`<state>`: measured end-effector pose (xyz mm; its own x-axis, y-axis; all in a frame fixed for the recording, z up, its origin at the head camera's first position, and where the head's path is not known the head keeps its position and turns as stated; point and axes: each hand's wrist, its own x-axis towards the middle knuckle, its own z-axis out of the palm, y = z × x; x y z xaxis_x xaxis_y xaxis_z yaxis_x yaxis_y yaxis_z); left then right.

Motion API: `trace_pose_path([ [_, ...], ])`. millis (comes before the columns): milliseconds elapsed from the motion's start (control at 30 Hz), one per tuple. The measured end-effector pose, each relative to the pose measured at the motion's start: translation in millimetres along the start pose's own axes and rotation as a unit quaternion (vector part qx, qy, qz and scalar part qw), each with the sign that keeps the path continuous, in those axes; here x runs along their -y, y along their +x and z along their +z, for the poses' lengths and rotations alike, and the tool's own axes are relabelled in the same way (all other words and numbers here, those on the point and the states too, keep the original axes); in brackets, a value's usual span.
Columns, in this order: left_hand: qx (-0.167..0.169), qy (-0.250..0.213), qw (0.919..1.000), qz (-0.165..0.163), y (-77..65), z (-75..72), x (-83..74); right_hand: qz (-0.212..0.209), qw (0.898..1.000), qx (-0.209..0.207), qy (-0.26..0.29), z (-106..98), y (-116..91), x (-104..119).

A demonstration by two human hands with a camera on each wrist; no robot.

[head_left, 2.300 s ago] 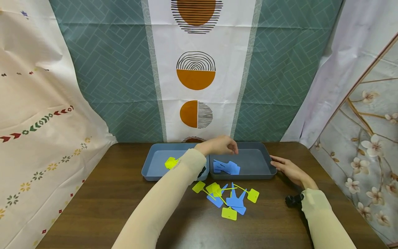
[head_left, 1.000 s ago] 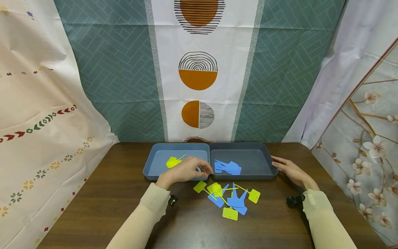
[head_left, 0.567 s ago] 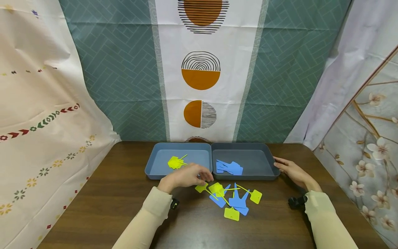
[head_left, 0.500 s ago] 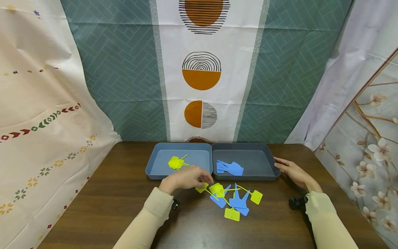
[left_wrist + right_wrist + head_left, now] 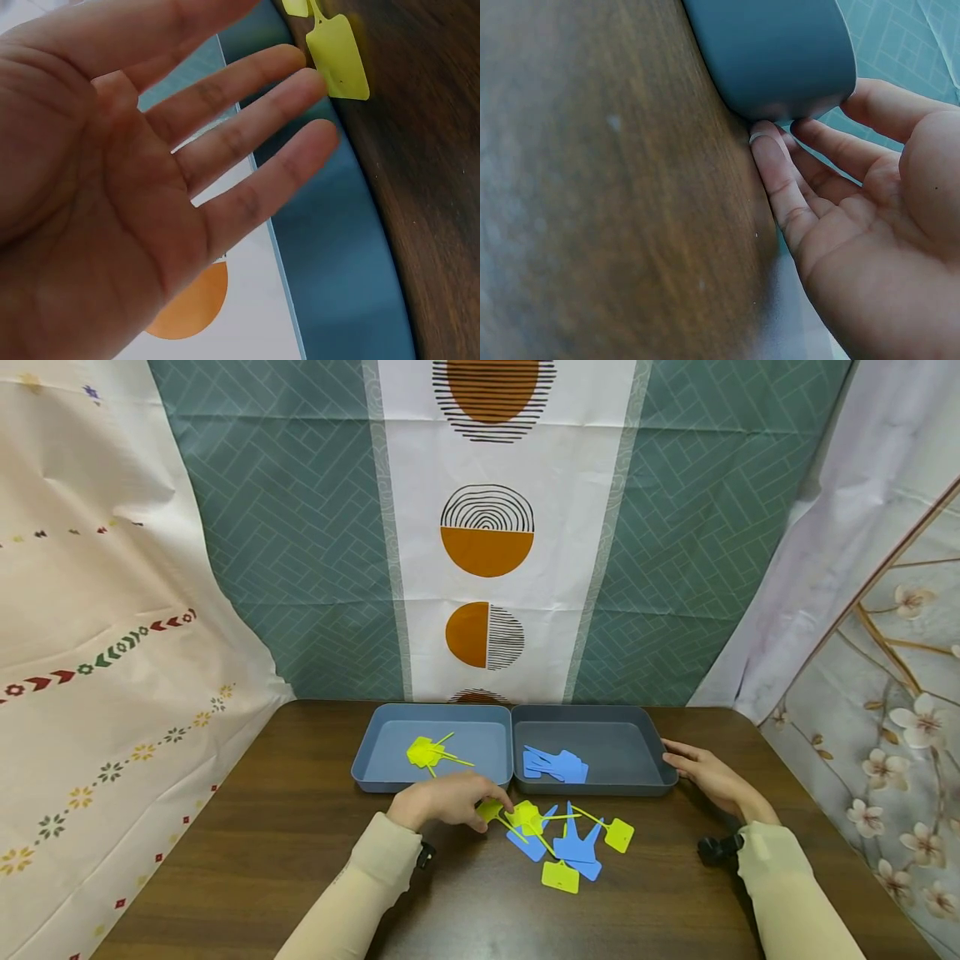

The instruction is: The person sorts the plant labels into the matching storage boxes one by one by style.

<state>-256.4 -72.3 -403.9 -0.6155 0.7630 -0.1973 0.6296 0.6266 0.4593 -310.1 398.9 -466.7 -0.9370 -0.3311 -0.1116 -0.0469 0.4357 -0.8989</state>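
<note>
In the head view my left hand [image 5: 453, 799] hovers low at the near edge of the left tray, thumb and index finger apart over a yellow plant label [image 5: 489, 810]. The left wrist view shows its other fingers [image 5: 259, 142] extended, with a yellow label [image 5: 341, 60] beyond them. Around it lie other yellow labels [image 5: 559, 876] and blue labels [image 5: 577, 845], partly overlapping. My right hand [image 5: 708, 777] touches the right end of the dark grey tray [image 5: 600, 735] with its fingertips; the right wrist view shows the fingers [image 5: 780, 176] against the tray wall [image 5: 780, 60].
The blue-grey tray [image 5: 390, 727] holds several yellow labels [image 5: 426, 752] and abuts the dark grey tray, in which blue labels [image 5: 555, 765] lie. Both stand on a brown wooden table [image 5: 247, 843], before a patterned curtain [image 5: 300, 568].
My left hand has come back from above the dark grey tray, moving left and then down to the yellow label on the table. My right hand stays at the tray's end.
</note>
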Motion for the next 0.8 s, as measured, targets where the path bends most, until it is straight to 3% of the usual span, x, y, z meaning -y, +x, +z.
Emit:
trace_pose_path([
  [200,0.011,-0.014,0.9997,-0.015,-2.4,-1.0,0.5,0.002,1.000,-0.002,-0.002,0.1,0.4,-1.5],
  [433,-0.001,-0.071,0.9972,-0.026,-3.8,-0.9,-0.1,-0.001,1.000,0.000,-0.008,-0.4,1.4,-1.5],
  [800,-0.008,0.022,0.9986,-0.047,-1.4,6.3,-5.2,0.001,1.000,-0.001,-0.018,-1.6,2.0,-1.3],
])
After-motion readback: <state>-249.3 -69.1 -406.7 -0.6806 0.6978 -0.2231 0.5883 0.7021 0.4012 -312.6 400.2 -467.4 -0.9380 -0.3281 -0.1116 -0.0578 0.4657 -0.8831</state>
